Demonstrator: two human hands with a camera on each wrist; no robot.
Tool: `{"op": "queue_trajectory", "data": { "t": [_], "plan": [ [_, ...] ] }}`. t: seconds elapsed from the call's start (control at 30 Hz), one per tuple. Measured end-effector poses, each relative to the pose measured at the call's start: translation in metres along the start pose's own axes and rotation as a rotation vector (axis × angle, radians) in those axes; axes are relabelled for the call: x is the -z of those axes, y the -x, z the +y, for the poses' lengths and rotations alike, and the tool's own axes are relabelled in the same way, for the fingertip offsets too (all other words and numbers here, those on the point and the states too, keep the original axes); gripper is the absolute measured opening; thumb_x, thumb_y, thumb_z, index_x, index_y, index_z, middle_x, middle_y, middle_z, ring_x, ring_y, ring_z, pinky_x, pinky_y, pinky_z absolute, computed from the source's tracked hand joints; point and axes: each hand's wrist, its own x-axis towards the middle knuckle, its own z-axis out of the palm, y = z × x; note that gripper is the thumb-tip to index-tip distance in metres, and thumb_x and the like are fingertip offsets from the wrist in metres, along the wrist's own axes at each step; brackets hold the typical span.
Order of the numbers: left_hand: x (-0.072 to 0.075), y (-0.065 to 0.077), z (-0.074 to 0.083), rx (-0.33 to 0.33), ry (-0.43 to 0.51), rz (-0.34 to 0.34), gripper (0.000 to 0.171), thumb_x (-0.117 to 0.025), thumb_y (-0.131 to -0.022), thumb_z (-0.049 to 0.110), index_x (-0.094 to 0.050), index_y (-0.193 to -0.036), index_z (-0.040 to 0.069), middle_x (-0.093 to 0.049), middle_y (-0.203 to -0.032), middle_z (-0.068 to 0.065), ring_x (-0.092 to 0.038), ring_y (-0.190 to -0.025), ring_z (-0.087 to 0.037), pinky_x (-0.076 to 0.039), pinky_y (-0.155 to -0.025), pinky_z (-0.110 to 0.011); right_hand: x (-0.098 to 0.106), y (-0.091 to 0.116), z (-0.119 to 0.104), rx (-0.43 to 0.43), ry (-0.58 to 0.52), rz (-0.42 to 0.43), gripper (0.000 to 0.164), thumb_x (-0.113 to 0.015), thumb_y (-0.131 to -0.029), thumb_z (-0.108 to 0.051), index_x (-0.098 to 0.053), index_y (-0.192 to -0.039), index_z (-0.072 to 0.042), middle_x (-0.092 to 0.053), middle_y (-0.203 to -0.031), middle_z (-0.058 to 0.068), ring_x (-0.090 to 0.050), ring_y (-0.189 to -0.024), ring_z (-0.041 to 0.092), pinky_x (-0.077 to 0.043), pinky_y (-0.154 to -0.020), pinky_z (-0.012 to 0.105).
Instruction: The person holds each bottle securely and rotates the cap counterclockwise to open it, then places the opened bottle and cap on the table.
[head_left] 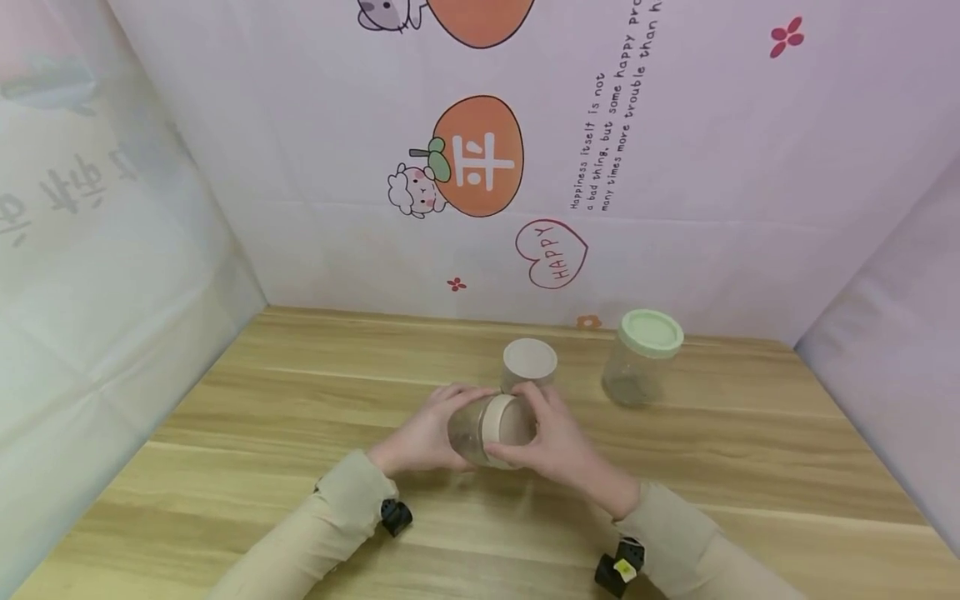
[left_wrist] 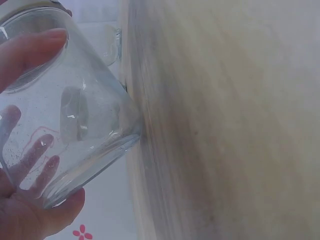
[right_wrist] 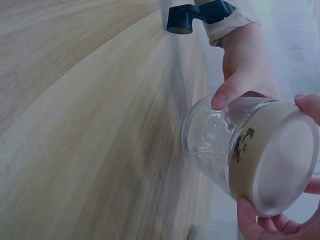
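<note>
Both hands hold a clear glass jar tilted over the wooden table, with its cream lid turned to the right. My left hand grips the glass body; in the left wrist view some of its fingers show through the glass. Fingers and thumb of my right hand clasp the lid's rim from opposite sides. In the right wrist view the lid sits over the jar's mouth, and a dark smudge marks its side. The jar shows no contents through its wall.
Just behind the hands stands a second jar with a whitish lid. Farther right is a larger clear jar with a pale green lid. Printed cloth walls the back and sides of the wooden table.
</note>
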Motion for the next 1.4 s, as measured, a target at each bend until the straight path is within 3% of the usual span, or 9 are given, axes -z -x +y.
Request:
{"op": "queue_trajectory", "data": {
  "t": [0.27, 0.5, 0.73, 1.1, 1.4],
  "plan": [
    [-0.002, 0.003, 0.002, 0.007, -0.013, 0.000, 0.096, -0.090, -0.056, 0.017, -0.045, -0.139, 0.025, -0.048, -0.132, -0.004, -0.043, -0.123, -0.026, -0.044, -0.096, -0.050, -0.001, 0.005, 0.001, 0.063, 0.004, 0.015, 0.066, -0.086, -0.063, -0.034, -0.053, -0.115, -0.011, -0.048, -0.115, 0.018, -0.052, -0.106, 0.034, -0.050, -0.085, 0.051],
    [-0.002, 0.004, 0.002, 0.004, -0.009, 0.000, 0.095, -0.090, -0.056, 0.017, -0.045, -0.139, 0.023, -0.049, -0.132, -0.003, -0.044, -0.123, -0.025, -0.044, -0.097, -0.049, 0.001, 0.008, 0.002, 0.161, 0.060, 0.035, 0.073, -0.089, -0.060, -0.031, -0.056, -0.121, -0.008, -0.047, -0.110, 0.012, -0.051, -0.102, 0.027, -0.051, -0.085, 0.045],
    [-0.003, 0.004, -0.001, -0.015, -0.016, 0.011, 0.094, -0.090, -0.056, 0.019, -0.046, -0.138, 0.021, -0.051, -0.127, -0.001, -0.047, -0.120, -0.023, -0.045, -0.097, -0.048, 0.003, 0.009, 0.003, 0.283, 0.151, 0.043, 0.075, -0.090, -0.057, -0.031, -0.058, -0.122, -0.010, -0.046, -0.111, 0.011, -0.048, -0.101, 0.024, -0.051, -0.079, 0.038],
    [0.001, 0.002, 0.003, -0.005, 0.002, 0.008, 0.093, -0.090, -0.057, 0.017, -0.046, -0.139, 0.021, -0.049, -0.131, -0.002, -0.044, -0.122, -0.025, -0.044, -0.097, -0.049, 0.010, 0.005, 0.006, 0.431, 0.232, 0.041, 0.077, -0.092, -0.054, -0.029, -0.058, -0.120, -0.014, -0.047, -0.115, 0.011, -0.049, -0.108, 0.026, -0.053, -0.083, 0.041],
    [0.002, 0.002, 0.003, 0.002, 0.007, 0.008, 0.093, -0.090, -0.058, 0.018, -0.045, -0.139, 0.023, -0.049, -0.130, -0.002, -0.044, -0.123, -0.025, -0.044, -0.097, -0.051, 0.013, 0.005, 0.005, 0.501, 0.290, 0.044, 0.075, -0.092, -0.053, -0.029, -0.059, -0.119, -0.015, -0.048, -0.116, 0.012, -0.049, -0.109, 0.028, -0.054, -0.084, 0.040]
  ]
}}
